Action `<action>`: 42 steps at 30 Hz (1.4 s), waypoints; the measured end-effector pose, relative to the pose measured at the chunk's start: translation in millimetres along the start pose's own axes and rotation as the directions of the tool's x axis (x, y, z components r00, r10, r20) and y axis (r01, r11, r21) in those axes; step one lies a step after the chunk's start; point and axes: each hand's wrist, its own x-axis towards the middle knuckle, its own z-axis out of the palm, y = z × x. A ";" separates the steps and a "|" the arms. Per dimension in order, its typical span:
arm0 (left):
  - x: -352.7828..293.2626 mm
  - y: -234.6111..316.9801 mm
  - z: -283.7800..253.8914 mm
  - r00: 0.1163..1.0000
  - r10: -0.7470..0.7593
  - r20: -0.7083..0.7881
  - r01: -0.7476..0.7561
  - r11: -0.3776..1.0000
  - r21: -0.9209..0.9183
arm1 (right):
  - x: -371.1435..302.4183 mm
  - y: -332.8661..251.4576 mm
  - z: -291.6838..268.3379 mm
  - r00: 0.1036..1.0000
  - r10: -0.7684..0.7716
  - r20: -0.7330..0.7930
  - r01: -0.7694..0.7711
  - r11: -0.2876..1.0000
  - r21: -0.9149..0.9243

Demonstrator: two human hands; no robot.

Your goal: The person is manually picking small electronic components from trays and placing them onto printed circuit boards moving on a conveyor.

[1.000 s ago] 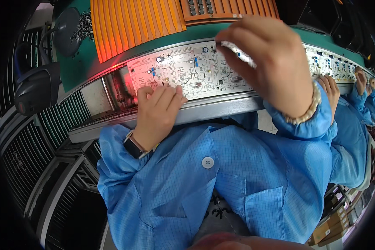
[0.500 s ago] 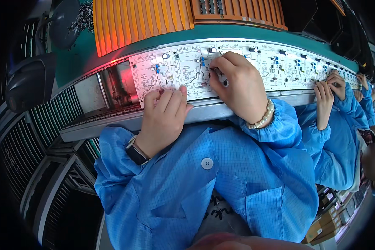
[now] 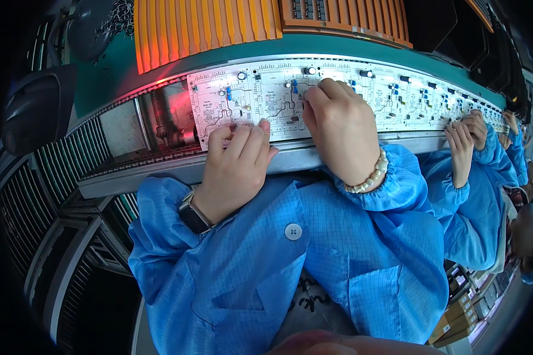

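White circuit boards point(image 3: 204, 112) lie in a row on the conveyor, with blue parts and black cylindrical capacitors standing on them. My left hand point(image 3: 238, 165) is at the front edge of the leftmost board, its fingers curled under. Whatever it may hold is hidden. Over the second board from the left point(image 3: 272, 106), my right hand point(image 3: 344, 127) has thumb and fingers pinched together, pointing down. The back of that hand covers its fingertips, so anything between them cannot be made out. A small capacitor point(image 3: 241, 76) stands near the far edge of the leftmost board.
The metal rail point(image 3: 177, 168) runs along the near side. Beyond the conveyor sit orange ribbed trays point(image 3: 207, 32) on a green surface, and a pile of small leaded parts point(image 3: 119, 18). Red light falls on the conveyor's left part. A co-worker's hands point(image 3: 463, 139) work further right.
The boards have shifted slightly right in the picture. My right hand has turned a little, and its fingers have drawn closer together. My left hand has moved slightly right with the board.
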 end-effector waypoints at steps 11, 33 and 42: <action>7.2 -80.6 -32.5 0.890 -0.400 -0.216 0.273 0.851 -0.449 | -20.1 -8.7 -4.6 0.990 -0.126 0.067 0.141 0.940 -0.310; -35.0 -262.6 -6.6 0.609 -0.751 -0.255 0.640 0.656 -0.401 | 71.1 222.3 -81.5 0.978 0.201 -0.060 -0.207 0.970 -0.126; -38.2 -255.8 -3.9 0.581 -0.673 -0.458 0.508 0.739 -0.442 | 73.2 183.7 -91.3 0.921 0.168 -0.352 -0.161 0.986 0.050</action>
